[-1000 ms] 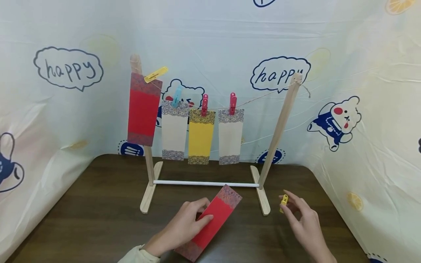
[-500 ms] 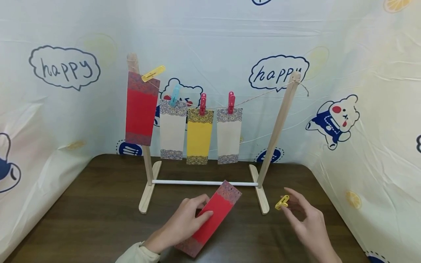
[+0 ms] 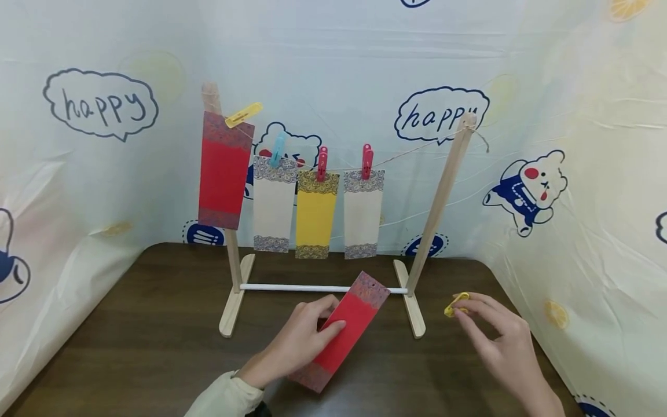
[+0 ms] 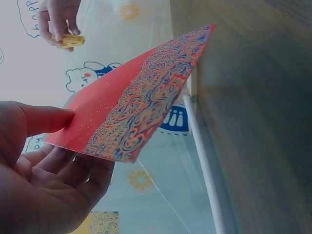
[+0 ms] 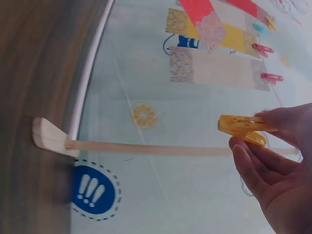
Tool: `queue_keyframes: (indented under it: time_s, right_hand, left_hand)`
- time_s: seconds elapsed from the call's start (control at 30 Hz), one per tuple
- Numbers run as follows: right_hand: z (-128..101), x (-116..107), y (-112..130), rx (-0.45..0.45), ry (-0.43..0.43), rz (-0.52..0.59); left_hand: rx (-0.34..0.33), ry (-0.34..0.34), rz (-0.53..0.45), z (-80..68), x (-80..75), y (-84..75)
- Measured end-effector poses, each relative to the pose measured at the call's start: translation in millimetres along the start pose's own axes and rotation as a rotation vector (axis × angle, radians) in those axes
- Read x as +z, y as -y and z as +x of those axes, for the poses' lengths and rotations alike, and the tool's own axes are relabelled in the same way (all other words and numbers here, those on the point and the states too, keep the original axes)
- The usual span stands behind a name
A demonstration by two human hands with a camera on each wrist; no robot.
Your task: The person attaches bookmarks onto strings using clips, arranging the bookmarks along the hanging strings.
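My left hand [image 3: 304, 333] pinches a red paper card [image 3: 348, 324] with patterned ends, thumb on its front face and fingers behind. The card slants up to the right above the table, its top corner in front of the white bar. In the left wrist view the same card [image 4: 97, 112] looks slightly bent. At the right, my right hand [image 3: 502, 341] pinches a yellow clothespin [image 3: 456, 304] between thumb and fingers. The clothespin [image 5: 243, 126] points away from the hand in the right wrist view. Card and clothespin are well apart.
A wooden stand with a right post [image 3: 443, 200], a white bar [image 3: 292, 287] and a string stands on the dark table [image 3: 130, 324]. From the string hang a red card [image 3: 224, 174], white cards [image 3: 273, 208] and a yellow card [image 3: 316, 214], clipped with clothespins.
My left hand has raised the red card slightly and moved it a little right. The right hand has shifted right and up, and the yellow clothespin has turned between its fingers.
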State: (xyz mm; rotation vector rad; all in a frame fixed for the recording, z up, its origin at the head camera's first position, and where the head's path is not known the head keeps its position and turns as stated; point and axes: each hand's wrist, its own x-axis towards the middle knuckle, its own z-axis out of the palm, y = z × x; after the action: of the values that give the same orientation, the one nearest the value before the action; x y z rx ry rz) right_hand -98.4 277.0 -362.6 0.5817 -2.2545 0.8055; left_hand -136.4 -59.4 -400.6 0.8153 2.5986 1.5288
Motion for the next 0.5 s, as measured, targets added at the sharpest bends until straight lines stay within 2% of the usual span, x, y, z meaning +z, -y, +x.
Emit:
queue_keyframes:
  time_s: [0.17, 0.3, 0.5]
  right_hand:
    - [16.4, -5.8, 5.6, -0.077, -0.015, -0.025]
    - [29.9, -7.5, 12.2, -0.149, -0.067, 0.005]
    - [44.5, -10.9, 24.5, -0.114, -0.11, -0.027]
  left_hand:
    - [0.003, -0.005, -0.01, 7.1, -2.0, -3.1]
    - [0.008, -0.023, -0.028, 11.2, -4.1, -3.6]
    - [0.01, -0.039, -0.058, 14.9, -7.2, -4.6]
